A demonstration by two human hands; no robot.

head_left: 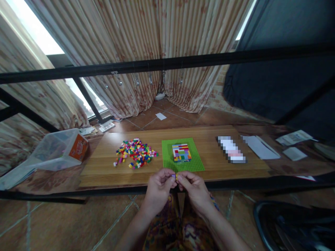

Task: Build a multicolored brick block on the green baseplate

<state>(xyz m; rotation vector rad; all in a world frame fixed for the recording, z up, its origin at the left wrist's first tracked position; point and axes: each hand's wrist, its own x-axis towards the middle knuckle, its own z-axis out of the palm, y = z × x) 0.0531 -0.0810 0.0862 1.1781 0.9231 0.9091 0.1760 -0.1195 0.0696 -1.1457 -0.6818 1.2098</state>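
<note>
Clear box [49,151]. Loose bricks [137,153], heaped on worktop [102,170]. My left hand [158,191]: fingertips closed on purple brick [173,176]. Brick square [181,153], on green board [198,158] beyond my hands. My right hand [195,191]: fingertips closed on yellow brick [177,177], just beside purple one.

Purple piece [173,176], yellow piece [177,177] partly hidden; oblong item [232,150] pixelated
</note>
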